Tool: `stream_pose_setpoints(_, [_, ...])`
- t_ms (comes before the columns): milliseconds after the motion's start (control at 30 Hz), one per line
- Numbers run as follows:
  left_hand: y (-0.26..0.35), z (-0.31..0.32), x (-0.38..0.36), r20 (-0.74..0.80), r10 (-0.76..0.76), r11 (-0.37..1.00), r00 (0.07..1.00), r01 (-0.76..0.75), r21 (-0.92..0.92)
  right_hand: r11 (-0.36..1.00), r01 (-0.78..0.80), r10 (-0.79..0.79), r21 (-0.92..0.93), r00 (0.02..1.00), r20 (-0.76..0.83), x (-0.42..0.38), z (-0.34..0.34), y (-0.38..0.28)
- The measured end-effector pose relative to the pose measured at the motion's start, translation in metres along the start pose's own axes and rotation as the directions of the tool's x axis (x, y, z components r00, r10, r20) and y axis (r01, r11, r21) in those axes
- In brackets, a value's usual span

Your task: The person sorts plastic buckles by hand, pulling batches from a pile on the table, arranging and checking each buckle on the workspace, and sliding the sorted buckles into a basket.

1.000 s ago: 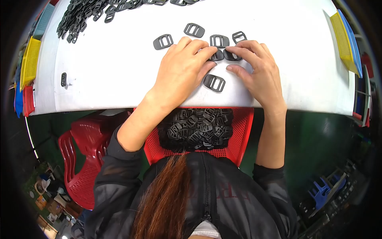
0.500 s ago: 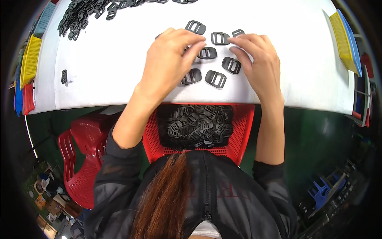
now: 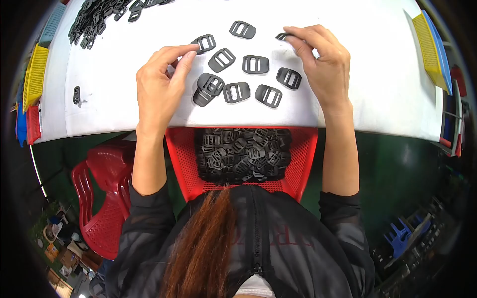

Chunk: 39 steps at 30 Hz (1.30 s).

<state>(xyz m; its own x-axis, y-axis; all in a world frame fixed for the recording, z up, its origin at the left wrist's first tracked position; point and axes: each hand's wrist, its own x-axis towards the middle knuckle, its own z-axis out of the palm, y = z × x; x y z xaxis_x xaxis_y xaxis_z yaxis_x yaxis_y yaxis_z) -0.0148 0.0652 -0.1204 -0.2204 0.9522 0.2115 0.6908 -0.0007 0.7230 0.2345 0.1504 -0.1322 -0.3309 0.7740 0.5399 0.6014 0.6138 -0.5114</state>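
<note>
Black plastic strap buckles with slots lie spread over the white table. My left hand (image 3: 163, 82) has its thumb and index finger at the lower left edge of one buckle (image 3: 205, 43), pinching it there. My right hand (image 3: 322, 62) grips another buckle (image 3: 282, 36) between thumb and fingers; it is tilted and seen nearly edge-on, partly covered by the fingertips. Between the hands lie several more, among them a buckle (image 3: 221, 60) and a buckle (image 3: 256, 64). Near my left wrist one buckle (image 3: 210, 84) overlaps another buckle (image 3: 202, 98).
A red basket (image 3: 303, 164) full of buckles stands below the table edge, against my body. More buckles are heaped in a pile (image 3: 97, 20) at the far left. One small black piece (image 3: 76, 95) lies alone. Yellow baskets (image 3: 37, 74) flank the table; a red chair (image 3: 107, 198) stands left.
My left hand has moved left, uncovering several buckles, and its fingertips have come to the far-left one. My right hand has risen slightly and now has a buckle tilted in its fingers.
</note>
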Motion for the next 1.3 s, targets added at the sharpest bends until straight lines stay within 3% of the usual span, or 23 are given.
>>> stream_pose_setpoints(67, [0.001,0.002,0.000,-0.010,0.005,1.000,1.000,-0.005,-0.001,1.000,-0.019,0.019,0.003,0.998,-0.063,0.001,0.002,-0.002])
stream_pose_setpoints(200, [-0.003,0.002,0.001,-0.070,0.056,0.998,0.996,-0.057,-0.011,0.998,-0.053,0.047,0.034,0.988,0.144,-0.006,-0.007,-0.015])
stream_pose_setpoints(300, [-0.011,-0.002,0.000,-0.123,0.036,0.999,0.992,-0.038,-0.014,0.989,-0.136,0.136,0.061,0.991,-0.002,-0.012,-0.021,-0.005])
stream_pose_setpoints(433, [-0.029,-0.002,-0.005,-0.124,0.041,0.999,0.991,-0.038,0.028,0.910,-0.396,0.397,0.126,0.918,0.014,-0.027,-0.028,0.006])
stream_pose_setpoints(567, [-0.029,0.000,-0.010,-0.119,0.111,0.991,0.987,-0.101,0.084,0.933,-0.322,0.326,0.164,0.945,0.001,-0.028,-0.025,0.011])
stream_pose_setpoints(667, [-0.029,0.001,-0.009,-0.119,0.127,0.988,0.985,-0.116,0.099,1.000,-0.006,0.006,-0.014,0.999,0.035,-0.012,-0.017,0.012])
stream_pose_setpoints(800, [-0.029,0.001,-0.010,-0.116,0.135,0.986,0.984,-0.122,0.115,0.958,0.236,-0.207,-0.165,0.963,0.174,0.005,0.001,0.010])
stream_pose_setpoints(1000, [-0.029,0.000,-0.009,-0.115,0.145,0.984,0.983,-0.130,0.125,0.995,0.039,-0.022,-0.090,0.983,0.180,0.012,0.000,0.010])
stream_pose_setpoints(1133, [-0.029,0.000,-0.010,-0.089,0.081,0.993,0.993,-0.073,0.090,0.994,-0.104,0.105,0.022,0.995,-0.003,0.000,-0.004,0.027])
stream_pose_setpoints(1233, [-0.032,0.002,-0.006,-0.108,0.198,0.952,0.974,-0.165,0.258,0.979,-0.136,0.136,0.149,0.991,0.014,-0.004,0.001,0.031])
stream_pose_setpoints(1300, [-0.037,0.009,-0.001,-0.040,0.224,0.943,0.974,-0.207,0.261,0.998,-0.061,0.061,-0.010,0.993,0.098,-0.008,0.010,0.025])
